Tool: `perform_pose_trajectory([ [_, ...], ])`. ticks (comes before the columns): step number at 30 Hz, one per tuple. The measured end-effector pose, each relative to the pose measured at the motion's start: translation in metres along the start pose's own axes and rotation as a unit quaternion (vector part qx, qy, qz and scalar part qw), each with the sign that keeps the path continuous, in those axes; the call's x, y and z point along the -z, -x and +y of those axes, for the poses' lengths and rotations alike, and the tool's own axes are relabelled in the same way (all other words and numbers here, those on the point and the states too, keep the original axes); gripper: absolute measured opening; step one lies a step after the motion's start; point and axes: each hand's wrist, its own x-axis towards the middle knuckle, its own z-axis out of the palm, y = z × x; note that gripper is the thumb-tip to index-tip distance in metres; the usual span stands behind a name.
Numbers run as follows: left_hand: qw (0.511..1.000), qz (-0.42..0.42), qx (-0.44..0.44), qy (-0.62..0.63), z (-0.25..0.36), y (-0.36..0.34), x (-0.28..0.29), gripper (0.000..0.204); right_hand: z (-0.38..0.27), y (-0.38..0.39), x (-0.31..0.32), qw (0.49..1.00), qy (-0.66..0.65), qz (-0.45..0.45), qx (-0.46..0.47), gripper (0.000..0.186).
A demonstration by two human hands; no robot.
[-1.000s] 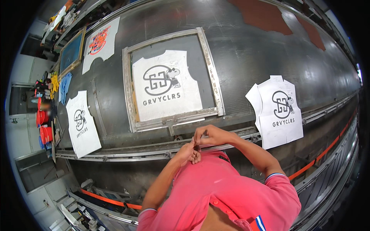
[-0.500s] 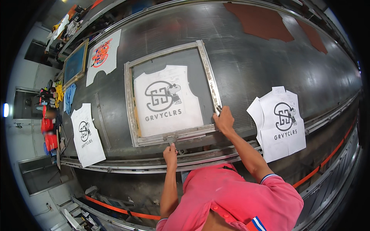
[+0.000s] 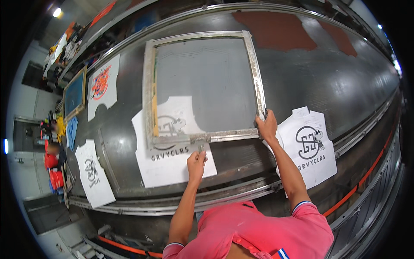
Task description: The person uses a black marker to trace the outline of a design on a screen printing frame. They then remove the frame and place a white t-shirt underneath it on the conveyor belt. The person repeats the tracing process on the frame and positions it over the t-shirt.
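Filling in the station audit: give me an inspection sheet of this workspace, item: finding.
Surface: dark, shiny table, brown piece at the far side.
Things in hand: screen frame overlapping a white printed piece.
Clutter: blue cloth at the table's left end.
Left hand: pinching the small tab at the frame's near edge.
Right hand: gripping the frame by its near right corner.
Cables: nothing clearly seen.
Surroundings: red container at left; lit lamp, upper left.
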Motion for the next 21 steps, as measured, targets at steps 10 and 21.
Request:
perform_pose_trajectory([
  [10, 0.995, -0.088, 0.001, -0.045, 0.034, -0.186, -0.129, 0.028, 0.068, -0.125, 0.003, 0.984, 0.087, 0.105, -0.112, 0.049],
  [21, 0.990, -0.012, -0.100, -0.096, -0.042, -0.052, 0.010, 0.020, 0.029, -0.115, 0.028, 0.952, 0.289, 0.050, -0.091, 0.059],
])
